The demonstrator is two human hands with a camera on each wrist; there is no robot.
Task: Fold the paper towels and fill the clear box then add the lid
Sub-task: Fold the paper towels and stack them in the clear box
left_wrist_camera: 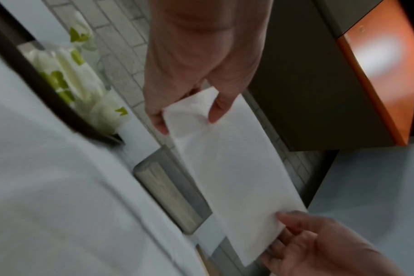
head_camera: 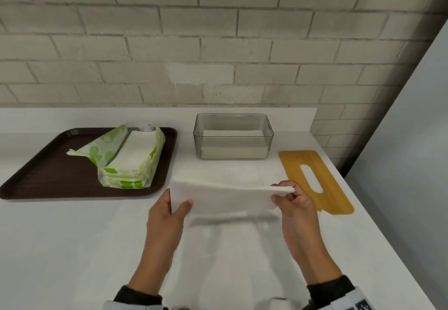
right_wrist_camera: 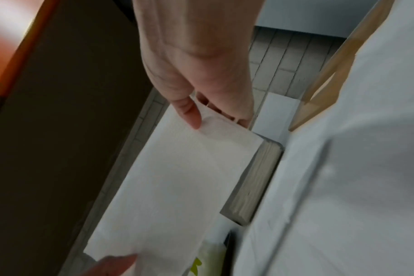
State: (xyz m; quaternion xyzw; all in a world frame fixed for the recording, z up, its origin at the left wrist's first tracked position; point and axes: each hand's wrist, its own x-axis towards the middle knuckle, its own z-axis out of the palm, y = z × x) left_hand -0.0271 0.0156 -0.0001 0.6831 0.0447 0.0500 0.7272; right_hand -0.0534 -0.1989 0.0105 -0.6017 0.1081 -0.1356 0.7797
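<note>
A folded white paper towel [head_camera: 225,197] hangs above the counter, stretched between both hands. My left hand [head_camera: 173,209] pinches its left end with thumb on top. My right hand [head_camera: 287,194] pinches the right end between thumb and fingers. In the left wrist view the towel [left_wrist_camera: 227,168] runs from my left hand [left_wrist_camera: 189,112] down to the right hand [left_wrist_camera: 303,240]. The right wrist view shows the towel [right_wrist_camera: 177,186] under my right hand [right_wrist_camera: 215,115]. The clear box [head_camera: 233,136], partly filled with folded towels, stands behind the sheet. A wooden lid [head_camera: 312,178] with a slot lies to the right.
A dark brown tray [head_camera: 48,171] at the left carries an opened green-and-white pack of paper towels [head_camera: 128,157]. A brick wall runs behind the counter. The counter's right edge drops off just past the lid.
</note>
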